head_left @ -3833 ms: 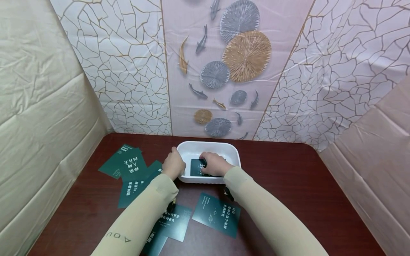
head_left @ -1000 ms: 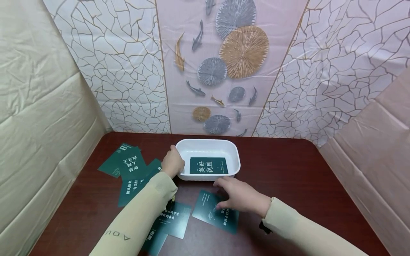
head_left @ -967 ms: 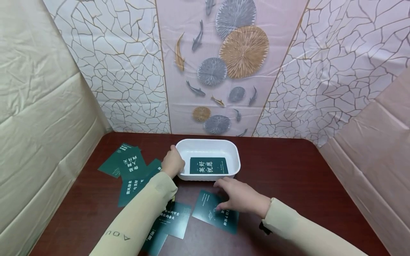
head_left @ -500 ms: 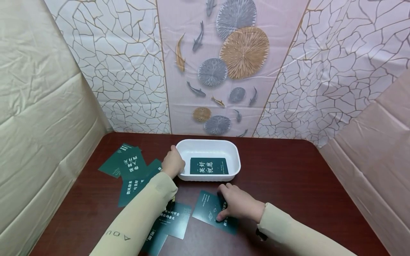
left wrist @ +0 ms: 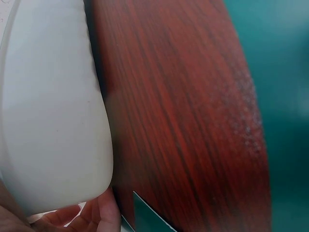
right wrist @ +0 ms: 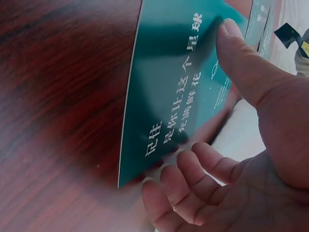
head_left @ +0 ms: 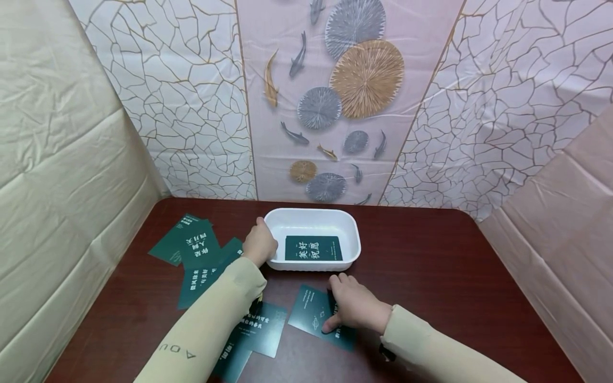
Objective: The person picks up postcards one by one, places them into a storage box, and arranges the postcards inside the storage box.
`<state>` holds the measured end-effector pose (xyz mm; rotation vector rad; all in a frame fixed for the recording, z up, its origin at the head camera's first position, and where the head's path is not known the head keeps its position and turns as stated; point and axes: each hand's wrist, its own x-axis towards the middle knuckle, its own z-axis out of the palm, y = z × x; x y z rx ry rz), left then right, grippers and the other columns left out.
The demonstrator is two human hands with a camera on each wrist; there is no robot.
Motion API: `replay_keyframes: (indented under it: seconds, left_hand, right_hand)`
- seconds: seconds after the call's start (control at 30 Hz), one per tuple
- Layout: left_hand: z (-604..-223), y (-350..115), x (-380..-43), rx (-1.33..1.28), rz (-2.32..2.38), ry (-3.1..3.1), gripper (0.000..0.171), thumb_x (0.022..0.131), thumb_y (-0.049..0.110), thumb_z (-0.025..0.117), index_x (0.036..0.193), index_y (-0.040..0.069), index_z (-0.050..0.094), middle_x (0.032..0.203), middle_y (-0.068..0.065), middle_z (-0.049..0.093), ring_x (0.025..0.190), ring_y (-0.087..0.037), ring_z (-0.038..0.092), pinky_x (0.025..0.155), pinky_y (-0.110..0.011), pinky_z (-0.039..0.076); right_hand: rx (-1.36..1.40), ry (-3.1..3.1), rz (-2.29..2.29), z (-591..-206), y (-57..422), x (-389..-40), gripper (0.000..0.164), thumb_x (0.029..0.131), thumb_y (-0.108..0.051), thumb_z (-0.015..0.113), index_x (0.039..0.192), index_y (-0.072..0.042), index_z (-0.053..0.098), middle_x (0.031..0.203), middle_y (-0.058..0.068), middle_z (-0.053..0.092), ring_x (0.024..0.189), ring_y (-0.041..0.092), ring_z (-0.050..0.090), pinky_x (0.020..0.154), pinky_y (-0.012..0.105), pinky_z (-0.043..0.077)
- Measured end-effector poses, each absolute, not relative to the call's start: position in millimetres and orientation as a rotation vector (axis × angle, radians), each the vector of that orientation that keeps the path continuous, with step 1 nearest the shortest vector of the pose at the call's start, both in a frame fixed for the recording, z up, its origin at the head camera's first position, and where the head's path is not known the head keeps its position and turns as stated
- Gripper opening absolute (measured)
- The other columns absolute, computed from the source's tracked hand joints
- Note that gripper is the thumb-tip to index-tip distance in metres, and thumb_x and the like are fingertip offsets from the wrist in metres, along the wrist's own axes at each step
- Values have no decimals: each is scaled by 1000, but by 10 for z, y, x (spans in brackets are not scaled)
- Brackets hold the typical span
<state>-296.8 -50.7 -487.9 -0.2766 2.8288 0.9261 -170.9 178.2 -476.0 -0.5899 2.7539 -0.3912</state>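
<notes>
A white plastic tray [head_left: 351, 239] stands near the far edge of the table, with a small stack of green cards [head_left: 313, 248] lying inside it. My left hand [head_left: 260, 243] grips the tray's left end; in the left wrist view its fingers show at the lower end of the white wall [left wrist: 55, 106]. In front of the tray a green printed card [head_left: 305, 311] lies on the table. My right hand [head_left: 356, 304] spans this card, thumb on its near side and curled fingers at the far edge. White lettering covers the card [right wrist: 164, 96] in the right wrist view.
Several green cards [head_left: 201, 250] overlap at the left of the table. More overlapping cards [head_left: 265, 332] lie close in front, partly under my left sleeve [head_left: 210, 319]. Dark reddish wood table [head_left: 421, 255] extends to the right. A patterned cloth [head_left: 325, 106] hangs behind.
Earlier my right hand was in the tray at the cards; it has since come out and down onto the loose card in front. The left hand keeps its hold on the tray.
</notes>
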Motion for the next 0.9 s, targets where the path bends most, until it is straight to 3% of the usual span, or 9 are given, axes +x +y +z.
replay_keyframes:
  seconds: [0.27, 0.9]
  left_hand:
    - [-4884, -511, -2963, -275, 933, 2827, 82, 86, 9, 66, 149, -2, 16, 122, -24, 55, 98, -32, 59, 86, -50, 51]
    - [-4875, -507, -2960, -282, 933, 2827, 83, 86, 9, 66, 150, -2, 14, 124, -24, 54, 99, -33, 59, 87, -51, 50]
  right_hand:
    - [-586, 2799, -349, -4761, 1735, -1667, 75, 52, -48, 93, 94, -5, 48, 83, 5, 41, 79, 23, 39, 68, 38, 41]
    - [-475, 2833, -327, -4768, 1716, -1657, 82, 48, -48, 95, 96, 0, 48, 82, 8, 44, 74, 25, 44, 69, 43, 44]
